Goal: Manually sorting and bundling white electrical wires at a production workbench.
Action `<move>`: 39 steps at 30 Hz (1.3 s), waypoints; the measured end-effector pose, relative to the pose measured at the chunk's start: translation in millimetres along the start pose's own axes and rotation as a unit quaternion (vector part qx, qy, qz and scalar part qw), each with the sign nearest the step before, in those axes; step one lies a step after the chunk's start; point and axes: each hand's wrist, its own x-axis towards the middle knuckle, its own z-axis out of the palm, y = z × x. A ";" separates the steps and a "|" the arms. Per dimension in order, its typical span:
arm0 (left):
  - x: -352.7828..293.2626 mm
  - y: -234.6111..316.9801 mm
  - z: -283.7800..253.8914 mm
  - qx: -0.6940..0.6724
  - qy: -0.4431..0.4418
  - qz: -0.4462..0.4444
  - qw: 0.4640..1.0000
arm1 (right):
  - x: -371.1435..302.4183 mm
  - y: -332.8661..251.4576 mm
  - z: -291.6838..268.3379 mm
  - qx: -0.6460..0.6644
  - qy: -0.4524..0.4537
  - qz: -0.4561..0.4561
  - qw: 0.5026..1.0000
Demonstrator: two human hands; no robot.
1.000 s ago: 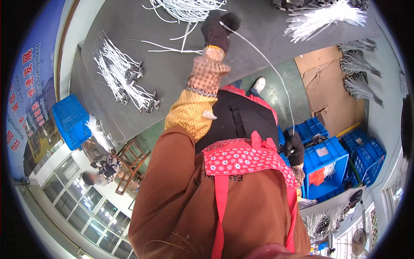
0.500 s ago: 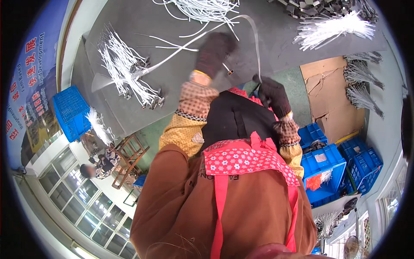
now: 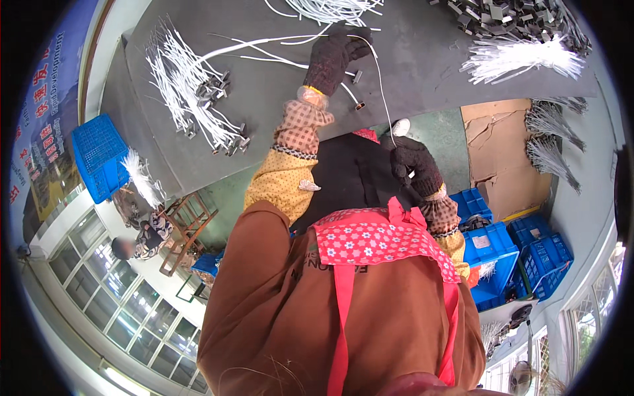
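Note:
My left hand (image 3: 329, 63), in a dark knit glove, is closed around a thin white strip (image 3: 383, 86) above the grey tabletop. My right hand (image 3: 416, 164), gloved alike, pinches the strip's lower end close to the front of my apron. Leftward, the strip reaches a loose bunch of white cables (image 3: 181, 82) with dark metal connectors. Beside my left hand, short white cable ends with small connectors (image 3: 359, 105) stick out; their other parts are hidden under the glove.
A coiled pile of white cables (image 3: 333, 10) lies at the far edge. Far right are a tied white bundle (image 3: 525, 59) and many dark connectors (image 3: 508, 16). Blue crates (image 3: 489, 254) stand at right, another crate (image 3: 99, 158) at left. A person (image 3: 148, 237) is in the left background.
My left hand has moved slightly away from me and closed on the strip. My right hand has lowered a little towards me. The strip, wide and flat before, now looks thinner.

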 end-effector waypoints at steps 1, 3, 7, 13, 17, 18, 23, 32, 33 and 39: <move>0.2 0.5 -2.0 0.001 0.000 -0.001 1.000 | -1.3 5.7 -1.5 0.001 0.000 0.000 1.000; 1.2 1.4 -17.6 0.029 0.057 -0.005 0.998 | -4.2 13.5 -9.0 -0.077 -0.081 -0.100 0.989; 1.2 21.3 -58.3 0.115 -0.006 -0.067 0.991 | -13.6 0.7 -24.3 -0.225 -0.025 -0.261 0.938; 3.5 39.6 -100.0 -0.019 0.052 -0.095 0.994 | -52.9 17.4 -78.2 -0.198 -0.098 -0.137 0.966; -1.3 71.5 -91.1 0.161 0.058 -0.062 0.983 | -74.7 -1.0 -82.7 -0.105 -0.047 0.078 0.990; -4.6 71.2 -88.0 0.143 0.035 -0.055 0.988 | -68.2 3.5 -87.6 -0.104 -0.081 0.060 0.990; -30.8 28.5 -57.8 0.025 -0.031 -0.111 0.993 | 19.5 -8.5 -66.5 -0.328 -0.081 -0.183 0.923; -67.5 -22.7 -44.9 0.561 -0.212 0.049 0.799 | 189.6 -15.4 27.0 -0.204 0.210 -0.058 0.954; -54.9 -13.7 -56.5 0.560 -0.211 0.047 0.800 | 191.1 -6.2 27.4 -0.204 0.208 -0.056 0.955; 102.2 38.5 -84.9 0.226 0.086 -0.128 0.962 | 191.3 6.1 13.2 -0.570 0.193 -0.169 0.781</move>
